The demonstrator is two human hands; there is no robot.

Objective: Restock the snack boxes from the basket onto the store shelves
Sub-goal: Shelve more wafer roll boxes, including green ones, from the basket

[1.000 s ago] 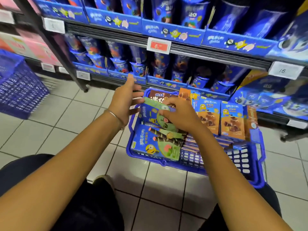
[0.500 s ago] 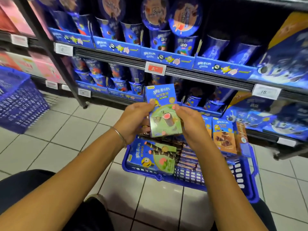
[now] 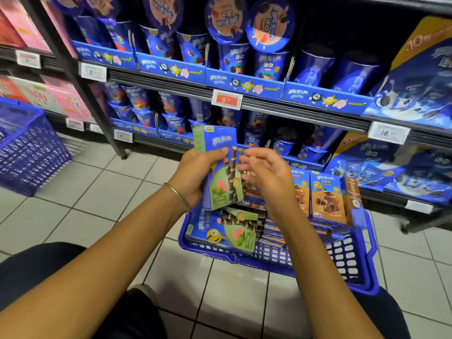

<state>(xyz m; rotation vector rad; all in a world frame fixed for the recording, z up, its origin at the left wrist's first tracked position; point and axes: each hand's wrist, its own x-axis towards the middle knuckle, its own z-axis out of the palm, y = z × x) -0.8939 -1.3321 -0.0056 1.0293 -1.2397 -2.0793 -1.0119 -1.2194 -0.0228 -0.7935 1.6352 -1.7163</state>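
Held item: one green-and-blue snack box (image 3: 220,172), upright with a slight tilt, printed face toward me, chocolate wafer sticks pictured on the front. The left hand (image 3: 193,174) grips it by its left edge, above the basket (image 3: 269,267).

The basket is blue plastic with latticed walls and sits on the tiled floor just in front of the shelves (image 3: 293,106). Inside I note a matching green box (image 3: 227,231) lying flat at the near left, on top of other flat boxes. The orange-brown boxes (image 3: 327,199) stand upright along the far right.

The shelves are dark metal. I see two tiers, packed with blue snack cups in blue display trays.
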